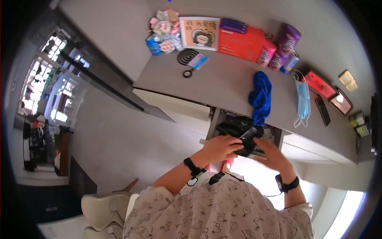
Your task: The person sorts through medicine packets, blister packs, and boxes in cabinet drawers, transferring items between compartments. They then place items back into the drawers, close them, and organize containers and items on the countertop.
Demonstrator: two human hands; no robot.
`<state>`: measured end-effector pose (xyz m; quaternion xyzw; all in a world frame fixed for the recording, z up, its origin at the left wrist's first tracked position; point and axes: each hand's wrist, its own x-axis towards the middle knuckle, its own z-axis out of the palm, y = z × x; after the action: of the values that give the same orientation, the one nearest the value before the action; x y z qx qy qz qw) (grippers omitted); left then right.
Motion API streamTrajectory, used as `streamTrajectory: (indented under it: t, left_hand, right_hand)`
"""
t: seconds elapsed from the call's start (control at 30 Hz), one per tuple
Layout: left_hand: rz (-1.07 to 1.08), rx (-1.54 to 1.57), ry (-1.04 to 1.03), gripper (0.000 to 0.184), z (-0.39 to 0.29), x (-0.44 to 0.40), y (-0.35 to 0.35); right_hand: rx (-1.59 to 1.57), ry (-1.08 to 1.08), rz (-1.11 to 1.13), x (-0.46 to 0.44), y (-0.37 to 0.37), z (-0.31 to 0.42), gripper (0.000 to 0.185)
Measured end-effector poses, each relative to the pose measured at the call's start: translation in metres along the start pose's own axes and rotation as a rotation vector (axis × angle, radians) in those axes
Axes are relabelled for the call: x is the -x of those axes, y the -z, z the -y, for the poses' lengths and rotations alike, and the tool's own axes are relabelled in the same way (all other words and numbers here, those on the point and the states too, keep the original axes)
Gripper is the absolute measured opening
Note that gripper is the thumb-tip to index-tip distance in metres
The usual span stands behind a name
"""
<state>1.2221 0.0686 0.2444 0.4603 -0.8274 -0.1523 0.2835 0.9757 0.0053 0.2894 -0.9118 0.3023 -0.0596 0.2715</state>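
In the head view a drawer (269, 133) under the desk top is pulled out, with a crumpled, shiny black plastic bag (232, 126) in it and bulging over its front edge. My left hand (223, 148) is at the bag's near left side, its fingers bent against the plastic. On the other side my right hand (273, 156) is held with thumb and fingers apart, close to the bag's right edge. A blue cloth (261, 97) lies on the desk just beyond the bag, its lower end hanging down to the drawer. Other drawer contents are mostly hidden.
On the desk (223, 81) are a mosquito coil (188, 57), scissors (188, 73), a blue face mask (303, 99) and a phone (322, 111). A framed picture (199, 34), red box (240, 43) and several cans (289, 39) line the back. A chair (99, 211) stands left.
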Motion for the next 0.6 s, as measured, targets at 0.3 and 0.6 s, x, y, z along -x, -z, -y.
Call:
streamTrajectory:
  t: [0.3,0.6]
  left_hand:
    - [-0.376,0.083,-0.010,0.017,0.023,-0.012,-0.002]
    - [0.122,0.066,-0.127,0.046,0.019,0.004,-0.006]
  right_hand:
    - [-0.129,0.003,-0.510,-0.043,-0.018,0.033,0.032]
    - [0.169,-0.189,-0.515,-0.128,0.024,-0.058,0.057]
